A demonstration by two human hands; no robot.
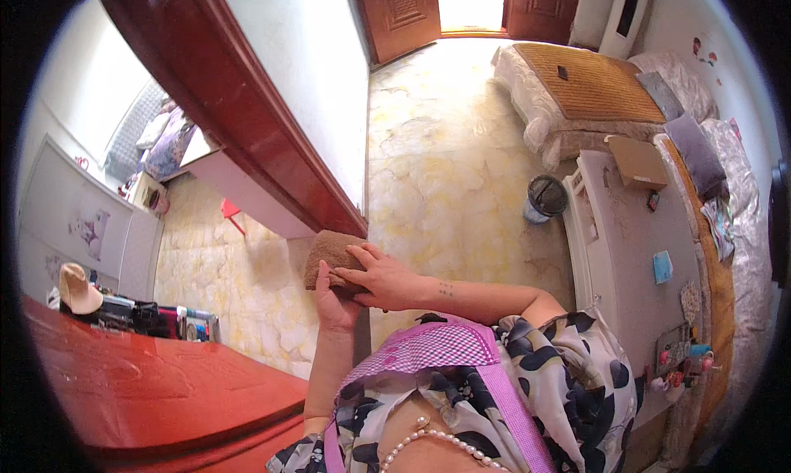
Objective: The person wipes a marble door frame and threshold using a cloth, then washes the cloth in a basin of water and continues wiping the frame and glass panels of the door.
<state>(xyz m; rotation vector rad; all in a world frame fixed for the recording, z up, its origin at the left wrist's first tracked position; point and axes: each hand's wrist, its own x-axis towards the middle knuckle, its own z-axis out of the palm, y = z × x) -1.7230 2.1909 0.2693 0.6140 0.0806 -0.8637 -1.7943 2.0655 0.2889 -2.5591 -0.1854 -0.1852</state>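
Note:
A folded brown cloth (327,250), which looks like a towel, is held between both hands in front of my body. My left hand (337,303) supports it from below, with the thumb pressed along its near edge. From the right, my right hand (386,278) lies over the cloth, fingers spread across its top. The underside of the cloth and most of my left fingers are hidden. Just beyond the cloth stands the foot of a red-brown door frame (296,158).
A red door (185,405) stands at my lower left. A lined waste bin (544,200) is beside a white table (630,250) bearing a cardboard box (639,164) and a blue face mask (663,266). Farther off are a covered sofa (525,96) and a brown entrance door (405,15).

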